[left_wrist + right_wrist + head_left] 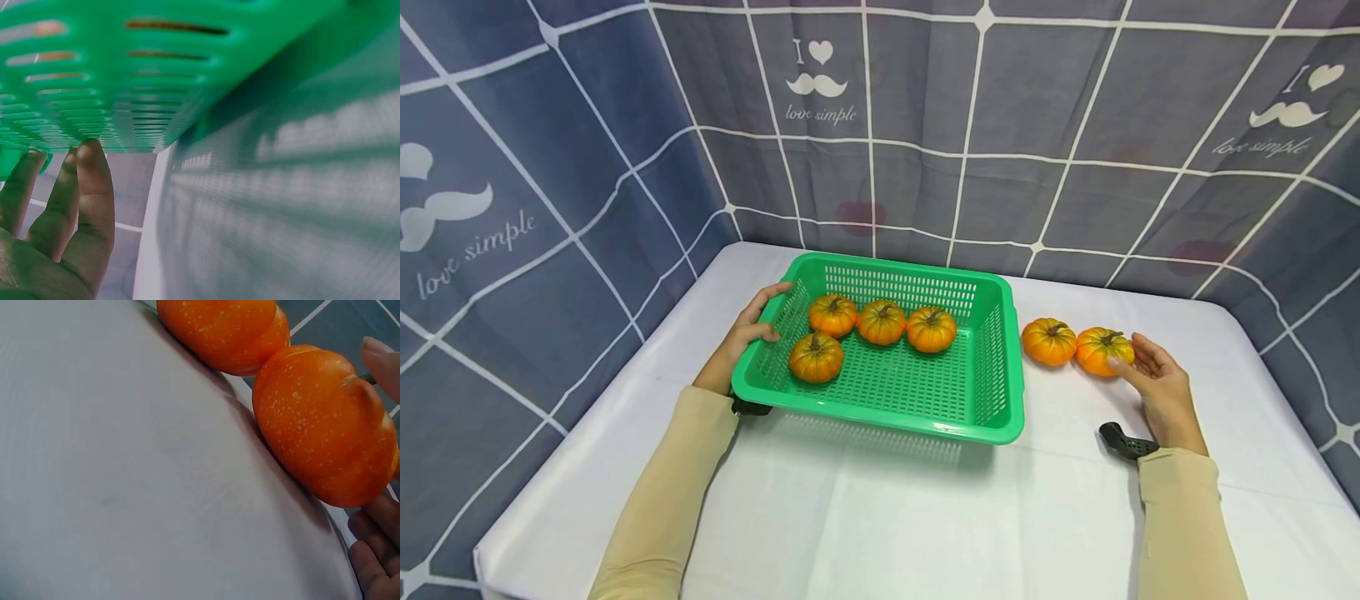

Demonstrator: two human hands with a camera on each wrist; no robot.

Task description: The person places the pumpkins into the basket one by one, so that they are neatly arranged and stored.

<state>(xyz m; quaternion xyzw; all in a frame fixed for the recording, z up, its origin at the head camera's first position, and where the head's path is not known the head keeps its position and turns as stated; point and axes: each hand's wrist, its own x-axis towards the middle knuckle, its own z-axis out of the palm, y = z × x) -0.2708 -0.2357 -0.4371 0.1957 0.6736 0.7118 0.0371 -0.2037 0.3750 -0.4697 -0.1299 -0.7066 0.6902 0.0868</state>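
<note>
My left hand (739, 343) grips the left end of a green plastic basket (880, 423), thumb inside the rim. The basket is raised at its near side, with shadow on the cloth beneath; the left wrist view shows fingers (94, 200) against its slotted underside (94, 119). Several small orange pumpkins, including a front one (816, 358), lie towards its left and back. My right hand (1165, 387) holds the outer pumpkin (1097, 350), thumb on its near side and fingers round its right. Another pumpkin (1048, 342) sits against it, beside the basket.
A white cloth (880, 517) covers the table. Grey-blue checked curtains (925, 100) hang close behind it and along the left side (512, 317). Dark wrist devices show below both hands, the right one (1126, 442) just above the cloth.
</note>
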